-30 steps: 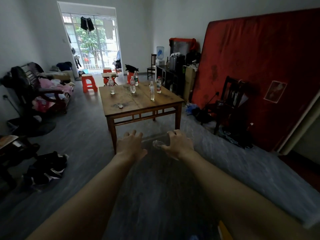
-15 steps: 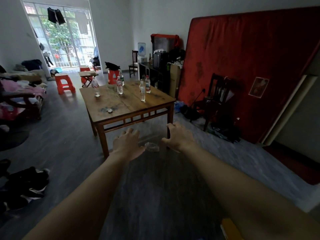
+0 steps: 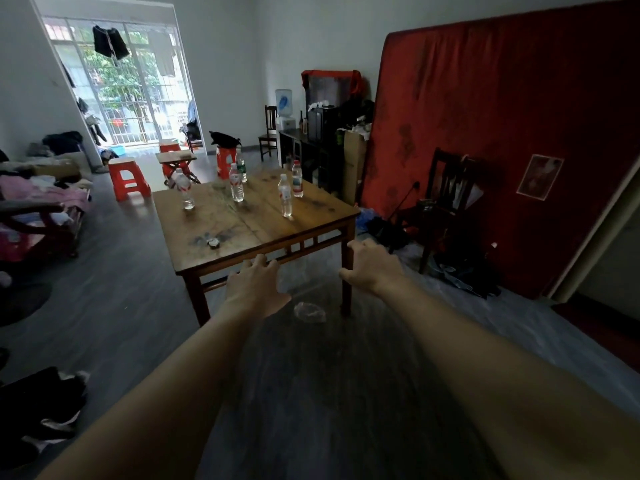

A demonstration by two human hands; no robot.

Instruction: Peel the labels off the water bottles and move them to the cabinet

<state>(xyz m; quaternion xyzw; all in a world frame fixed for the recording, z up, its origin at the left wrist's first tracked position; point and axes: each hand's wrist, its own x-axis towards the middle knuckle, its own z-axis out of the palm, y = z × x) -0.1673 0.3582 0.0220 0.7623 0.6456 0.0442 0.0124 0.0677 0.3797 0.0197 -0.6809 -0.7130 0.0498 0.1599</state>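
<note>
both arms stretched forward over open dark floor (image 3: pixel 311 393), short of the wooden tabletop (image 3: pixel 249 216) and its near edge. left hand (image 3: pixel 254 292) and right hand (image 3: pixel 372 266) empty, fingers spread and loosely curled, well apart. crumpled clear plastic (image 3: pixel 309 311) on the floor between the hands, touching neither. five water bottles (image 3: pixel 284 195) upright on the tabletop's far half, beyond reach of the fingers. dark cabinet (image 3: pixel 304 150) against the far wall, red mattress (image 3: pixel 502 133) leaning at right.

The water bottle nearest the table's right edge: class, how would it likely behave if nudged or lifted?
The water bottle stands tall and narrow, so a nudge near its cap would probably tip it. It looks like thin clear plastic, likely light and squashy. Once on its side, it would probably roll.
</note>
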